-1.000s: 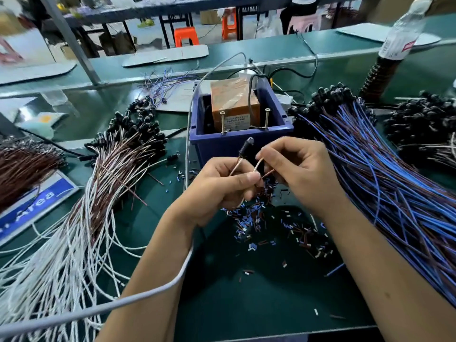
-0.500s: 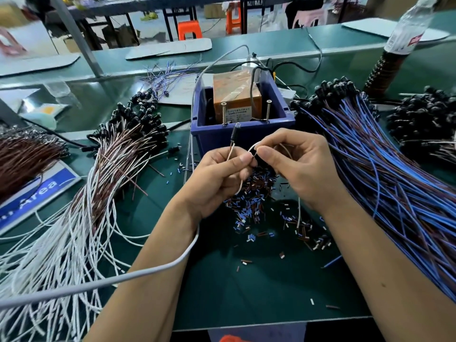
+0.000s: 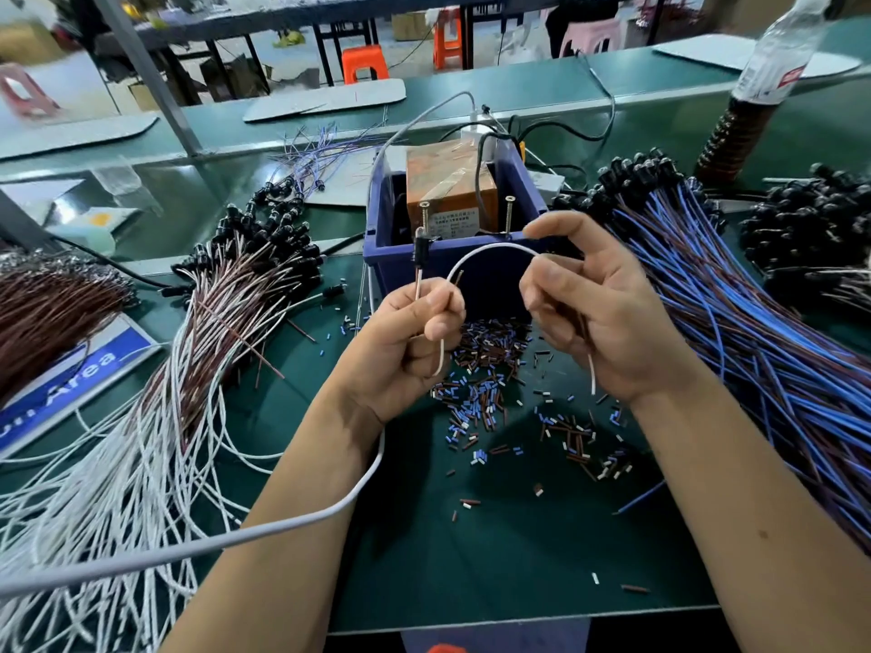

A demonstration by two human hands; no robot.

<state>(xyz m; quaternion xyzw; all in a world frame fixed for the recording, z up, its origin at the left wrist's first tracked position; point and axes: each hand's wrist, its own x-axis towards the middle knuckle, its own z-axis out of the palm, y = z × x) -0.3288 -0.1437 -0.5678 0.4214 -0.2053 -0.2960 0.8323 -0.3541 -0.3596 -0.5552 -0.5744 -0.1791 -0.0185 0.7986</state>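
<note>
My left hand (image 3: 410,341) pinches a thin brown and white wire pair below its small black connector (image 3: 419,253), which points up in front of the blue bin (image 3: 490,271). The white wire (image 3: 495,247) arches from that hand over to my right hand (image 3: 594,313), which pinches it between thumb and fingers; the wire's free end hangs down past the right palm. The right index finger is raised above the arch. Both hands hover over a heap of cut insulation bits (image 3: 485,369) on the green mat.
A bundle of white and brown wires with black connectors (image 3: 198,351) lies left, a blue and brown bundle (image 3: 754,346) right. The bin holds an orange-brown box (image 3: 450,181) with two upright screws. A grey cable (image 3: 264,534) crosses my left forearm. A bottle (image 3: 749,101) stands far right.
My hands have moved apart, and the white wire now spans between them in a wide arch. The camera view has shifted slightly closer.
</note>
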